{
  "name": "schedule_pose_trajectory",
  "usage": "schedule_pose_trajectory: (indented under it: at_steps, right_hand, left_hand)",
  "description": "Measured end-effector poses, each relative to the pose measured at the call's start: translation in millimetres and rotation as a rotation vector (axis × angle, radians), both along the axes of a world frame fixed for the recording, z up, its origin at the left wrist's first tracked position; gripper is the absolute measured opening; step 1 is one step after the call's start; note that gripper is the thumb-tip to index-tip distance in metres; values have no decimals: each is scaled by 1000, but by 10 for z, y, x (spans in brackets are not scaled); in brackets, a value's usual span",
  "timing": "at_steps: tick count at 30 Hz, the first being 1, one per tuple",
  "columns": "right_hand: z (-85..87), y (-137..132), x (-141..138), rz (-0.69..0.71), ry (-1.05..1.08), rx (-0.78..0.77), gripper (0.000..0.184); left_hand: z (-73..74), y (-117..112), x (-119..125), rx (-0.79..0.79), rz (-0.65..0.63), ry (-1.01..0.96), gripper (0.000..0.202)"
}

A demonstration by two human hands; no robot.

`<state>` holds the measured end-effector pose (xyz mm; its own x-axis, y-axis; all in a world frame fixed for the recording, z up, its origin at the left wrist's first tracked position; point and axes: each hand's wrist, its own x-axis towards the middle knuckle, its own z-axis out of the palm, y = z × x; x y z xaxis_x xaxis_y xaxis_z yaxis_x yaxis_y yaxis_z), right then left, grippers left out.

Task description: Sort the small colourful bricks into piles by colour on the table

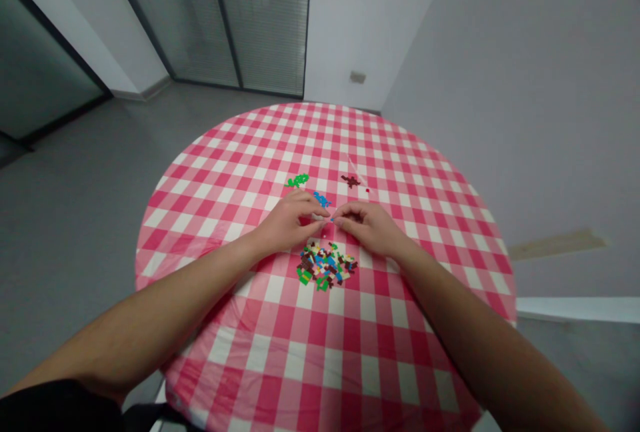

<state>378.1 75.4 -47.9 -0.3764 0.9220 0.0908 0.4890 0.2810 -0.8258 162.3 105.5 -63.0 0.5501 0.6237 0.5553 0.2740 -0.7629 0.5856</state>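
Near the middle of the red-and-white gingham tablecloth [210,219], just above a pile of small plastic bricks [327,267], left hand [286,224] and right hand [361,227] close together, fingers curled, fingertips [327,217] almost meeting, possibly pinching something too tiny to tell. Just beyond, a green cluster [298,181], a blue cluster [322,200] and a dark brown cluster [351,181]. Main risks: a piece slipping from so slight a pinch and vanishing into the pile; a knuckle or wrist brushing the blue cluster or pile, mixing colours or scattering bricks across the cloth.
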Motion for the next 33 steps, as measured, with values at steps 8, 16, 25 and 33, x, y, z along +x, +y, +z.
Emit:
schedule_pose_trajectory:
  at_steps: [8, 16, 25, 33]
  right_hand:
    - [-55, 2, -84, -15, 81, -77, 21]
    - [-83, -5, -68, -114, 38, 50, 21]
    - [-93, -7, -86, -75, 20, 76, 20]
    - [-114, 4, -78, -67, 40, 43, 22]
  left_hand:
    - [-3, 17, -4, 56, -14, 1, 4]
    - [-17, 26, -1, 68, 26, 3, 3]
    - [-10, 23, -5, 82, 10, 20, 4]
    - [-27, 25, 0, 70, 1, 4, 5]
